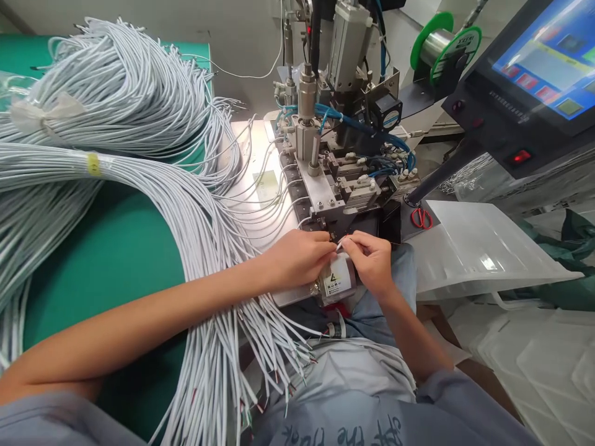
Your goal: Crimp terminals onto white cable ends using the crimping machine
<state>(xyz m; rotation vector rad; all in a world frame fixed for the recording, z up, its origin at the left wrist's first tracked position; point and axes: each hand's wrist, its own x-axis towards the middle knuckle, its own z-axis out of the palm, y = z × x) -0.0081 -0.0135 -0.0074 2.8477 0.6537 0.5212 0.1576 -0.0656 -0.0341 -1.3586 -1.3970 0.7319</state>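
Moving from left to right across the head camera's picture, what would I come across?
bundles of white cables → left hand → wire end pinched between both hands → right hand → red scissors → touch screen

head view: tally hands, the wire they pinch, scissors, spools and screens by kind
bare hands: 2
thin white wire pinched between them: 1
red-handled metal scissors: 1
green plastic spool of silver wire: 1
black-framed touchscreen monitor: 1
total: 6
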